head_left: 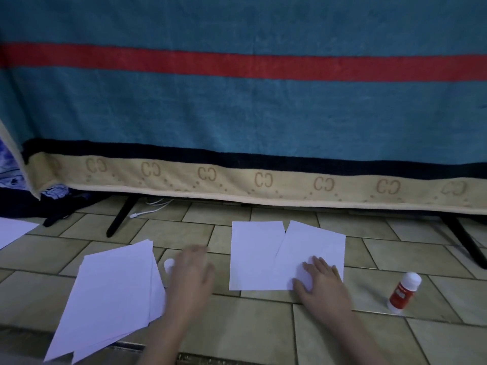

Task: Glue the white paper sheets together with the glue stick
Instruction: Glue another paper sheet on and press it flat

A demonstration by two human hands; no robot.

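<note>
1. Hands first: my right hand (320, 281) lies flat, fingers spread, pressing the overlapped white sheets (266, 259) on the floor (263, 325); my left hand (191, 270), blurred, hovers open near what may be a white cap (169, 265).
2. I judge the step to be pressing the joint.
3. Next I'd need the capped glue stick (403, 293), standing to the right, and a sheet from the stack (113, 293).

Dim, bluish, even light; the left hand (191, 272) at lower centre is motion-blurred; frame edges bow.
</note>
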